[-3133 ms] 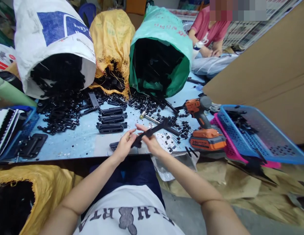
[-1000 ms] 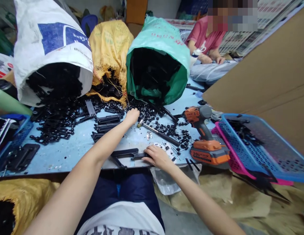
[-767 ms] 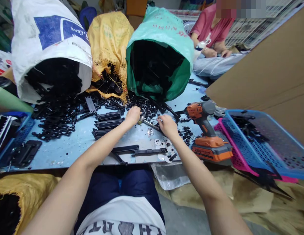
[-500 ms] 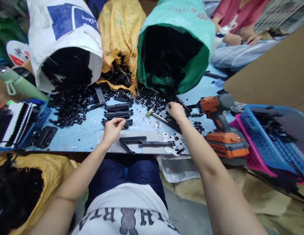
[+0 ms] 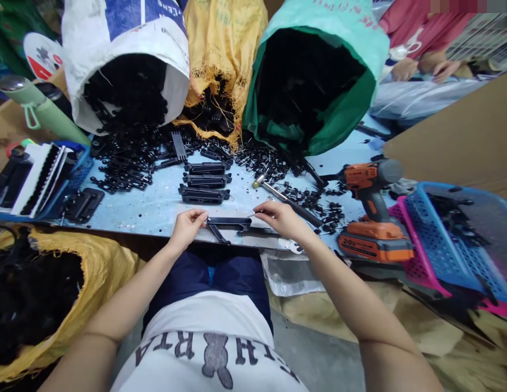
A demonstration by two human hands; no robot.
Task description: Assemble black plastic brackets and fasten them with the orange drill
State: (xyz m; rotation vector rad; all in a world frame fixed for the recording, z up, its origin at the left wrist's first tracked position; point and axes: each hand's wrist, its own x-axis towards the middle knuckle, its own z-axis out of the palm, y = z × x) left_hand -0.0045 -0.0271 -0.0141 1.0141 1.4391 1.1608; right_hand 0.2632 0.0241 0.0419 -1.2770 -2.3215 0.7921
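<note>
My left hand (image 5: pixel 189 226) is closed in a pinch at the left end of a black hinged plastic arm (image 5: pixel 228 221), with a tiny pale glint at the fingertips that is too small to name. At the arm's right end, my right hand (image 5: pixel 282 219) pinches a thin metal screw (image 5: pixel 252 215) pointing left. The hinged arm lies near the table's front edge, one link angled toward me. Behind it are three black folded arms (image 5: pixel 204 194) in a stack of rows. To their right lies a hammer (image 5: pixel 283 201) with a dark handle.
White (image 5: pixel 177 65), yellow (image 5: pixel 224 49) and green sacks (image 5: pixel 376 81) of black parts line the back. Loose screws (image 5: pixel 269 163) lie before them. An orange drill (image 5: pixel 371 239) and blue basket (image 5: pixel 445 234) stand right. A co-worker's hands (image 5: pixel 437 68) show at upper right.
My right hand has come back from the screw pile to the hinged arm, carrying a screw. My left hand has moved from the folded arms to the hinged arm's left end. The view has shifted slightly.
</note>
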